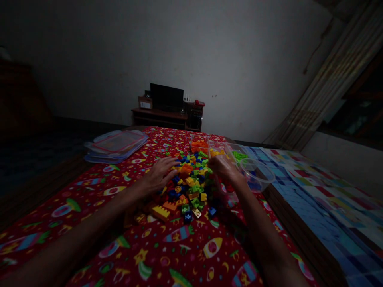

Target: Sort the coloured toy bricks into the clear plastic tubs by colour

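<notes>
A heap of small plastic building bricks (190, 185) in yellow, green, blue, orange and red lies on a red cloth printed with rockets (167, 247). My left hand (160, 173) rests on the heap's left side, fingers stretched flat over the bricks. My right hand (223, 167) is at the heap's right edge, beside the containers, its fingers curled; whether they hold anything is hidden in the dim light. Clear plastic containers hold sorted bricks: orange (200, 144), yellow (217, 151), green (239, 155), and blue in a round tub (257, 175).
Stacked clear lids (116, 145) lie at the cloth's far left. To the right lies a checked blue bedcover (323, 207). A low wooden table with a dark screen (166, 97) stands against the far wall. The room is dim.
</notes>
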A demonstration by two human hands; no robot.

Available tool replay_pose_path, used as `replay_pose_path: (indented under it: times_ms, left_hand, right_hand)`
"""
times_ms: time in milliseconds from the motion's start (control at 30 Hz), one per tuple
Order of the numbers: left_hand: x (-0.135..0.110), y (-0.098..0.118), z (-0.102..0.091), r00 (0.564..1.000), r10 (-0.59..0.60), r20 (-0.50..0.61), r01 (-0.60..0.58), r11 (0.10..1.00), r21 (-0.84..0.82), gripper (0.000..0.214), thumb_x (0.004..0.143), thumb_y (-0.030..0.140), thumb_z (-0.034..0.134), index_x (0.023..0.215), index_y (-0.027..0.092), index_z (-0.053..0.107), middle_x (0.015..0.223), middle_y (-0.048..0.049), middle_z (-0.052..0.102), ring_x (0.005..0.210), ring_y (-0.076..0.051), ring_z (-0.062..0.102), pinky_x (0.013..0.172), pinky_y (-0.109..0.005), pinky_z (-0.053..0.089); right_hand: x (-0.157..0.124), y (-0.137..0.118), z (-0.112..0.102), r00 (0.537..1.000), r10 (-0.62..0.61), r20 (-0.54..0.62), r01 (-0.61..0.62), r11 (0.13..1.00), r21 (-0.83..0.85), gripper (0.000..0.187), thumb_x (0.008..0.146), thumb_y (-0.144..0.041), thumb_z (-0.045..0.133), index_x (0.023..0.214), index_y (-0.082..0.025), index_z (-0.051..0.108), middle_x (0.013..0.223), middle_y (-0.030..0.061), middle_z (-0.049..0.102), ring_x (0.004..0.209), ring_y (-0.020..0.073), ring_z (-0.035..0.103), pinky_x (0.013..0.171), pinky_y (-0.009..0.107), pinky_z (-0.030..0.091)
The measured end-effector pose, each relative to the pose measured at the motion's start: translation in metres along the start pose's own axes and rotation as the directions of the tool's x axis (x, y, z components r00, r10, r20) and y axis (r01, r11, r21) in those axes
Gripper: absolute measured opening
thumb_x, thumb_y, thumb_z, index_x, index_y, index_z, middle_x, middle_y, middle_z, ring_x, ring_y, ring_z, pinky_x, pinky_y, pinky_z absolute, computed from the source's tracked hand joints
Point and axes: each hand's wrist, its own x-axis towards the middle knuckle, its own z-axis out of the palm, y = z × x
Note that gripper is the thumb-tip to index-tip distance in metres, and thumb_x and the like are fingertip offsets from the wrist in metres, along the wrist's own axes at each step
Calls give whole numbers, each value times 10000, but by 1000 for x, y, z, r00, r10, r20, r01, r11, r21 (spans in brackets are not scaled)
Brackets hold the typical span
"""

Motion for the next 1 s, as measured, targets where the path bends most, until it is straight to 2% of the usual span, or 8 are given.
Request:
replay_pose_path:
  times_ms: [100, 200, 267, 400, 567, 667, 800, 1000]
  left_hand:
    - [-1, 20, 3, 982, 182, 51, -184, 982, 33, 369, 948, 359, 396, 1232, 222, 590, 1393, -93, 518, 1344, -258, 373, 1132, -503, 261]
    - [-5, 38, 14, 938, 322, 127, -330, 942, 51, 312, 919, 269, 473, 1199, 262, 610, 1375, -68, 539, 1344, -260, 370, 1141, -528, 234]
    - [-8, 45, 24, 927, 345, 148, -360, 929, 86, 312, 900, 240, 499, 1190, 271, 610, 1322, -64, 584, 1328, -265, 389, 1148, -550, 196]
    - [-12, 49, 41, 946, 294, 134, -313, 936, 158, 238, 900, 212, 478, 1074, 253, 636, 1168, -46, 664, 1288, -254, 431, 1163, -564, 94]
    - [-12, 48, 36, 957, 250, 147, -272, 950, 151, 208, 917, 203, 417, 850, 205, 614, 989, -37, 677, 1059, -204, 566, 1157, -565, 86]
    - [-10, 42, 28, 963, 234, 134, -254, 954, 159, 223, 931, 239, 398, 821, 204, 589, 924, -23, 660, 935, -185, 587, 1144, -569, 123]
    - [-6, 33, 20, 978, 187, 91, -201, 963, 178, 211, 927, 242, 415, 802, 205, 581, 862, -21, 650, 903, -189, 592, 1126, -535, 199]
    - [-3, 29, 12, 988, 154, 34, -157, 979, 129, 194, 909, 290, 472, 782, 192, 581, 847, -59, 638, 855, -217, 565, 936, -434, 416]
  right_hand:
    - [-8, -1, 4, 989, 42, 142, -13, 979, -202, 204, 807, -88, 508, 696, -128, 674, 645, 66, 615, 592, 146, 520, 585, 263, 373]
    - [-17, -12, 11, 979, -33, 199, 95, 946, -309, 164, 818, -124, 526, 836, -127, 688, 811, 107, 668, 719, 173, 570, 637, 268, 388]
    - [-22, -19, 14, 980, -78, 183, 134, 938, -319, 178, 820, -141, 544, 936, -139, 679, 911, 119, 675, 827, 192, 587, 692, 273, 399]
    - [-26, -24, 22, 990, -75, 118, 110, 940, -323, 212, 846, -148, 526, 1016, -156, 654, 979, 119, 670, 912, 201, 580, 749, 281, 392]
    - [-21, -16, 26, 990, -75, 122, 109, 946, -305, 202, 853, -167, 542, 1019, -142, 654, 951, 107, 663, 881, 186, 570, 730, 266, 365]
    - [-18, -16, 17, 985, -81, 153, 119, 959, -258, 165, 828, -201, 607, 970, -139, 663, 927, 89, 658, 831, 167, 560, 689, 247, 355]
    - [-17, -20, -1, 983, -27, 179, 59, 983, -173, 146, 849, -254, 616, 917, -132, 659, 853, 61, 642, 718, 130, 523, 607, 222, 328]
    - [-12, -13, -2, 995, -60, 81, 60, 998, -3, 193, 867, -322, 609, 870, -133, 647, 735, 7, 583, 619, 94, 451, 549, 215, 271]
